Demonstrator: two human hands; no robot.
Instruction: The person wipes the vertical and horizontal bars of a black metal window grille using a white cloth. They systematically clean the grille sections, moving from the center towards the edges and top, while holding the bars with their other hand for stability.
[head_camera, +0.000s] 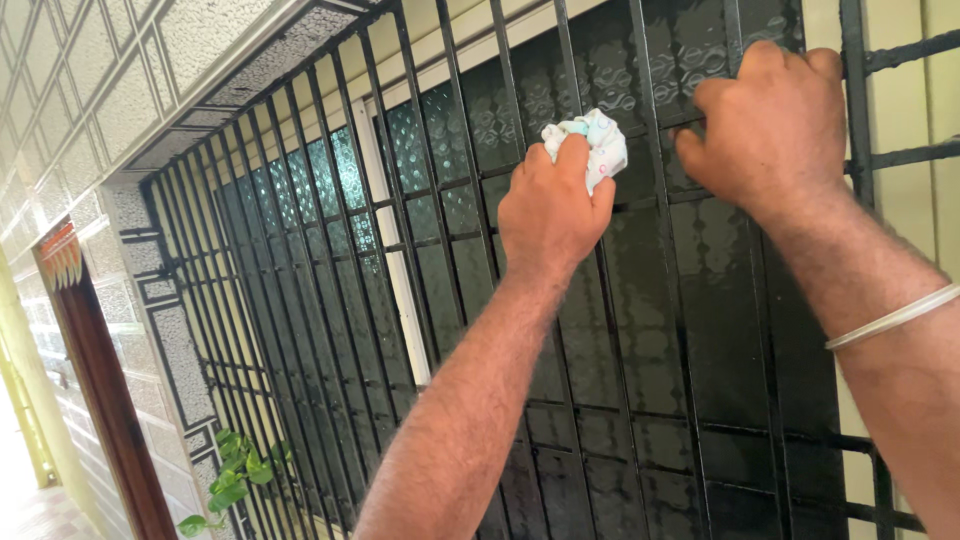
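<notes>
Head view: cloth (592, 140) in left hand (552, 205), right hand (768, 120) beside.

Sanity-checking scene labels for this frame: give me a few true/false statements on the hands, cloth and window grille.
1. The left hand presses a crumpled cloth against the grille. True.
2. The right hand hangs free of the bars. False: it grips a bar of the grille.
3. The cloth is solid black. False: it is white with pale coloured marks.
4. A thin bangle sits on the right wrist. True.
5. A green plant shows at lower left. True.
</notes>
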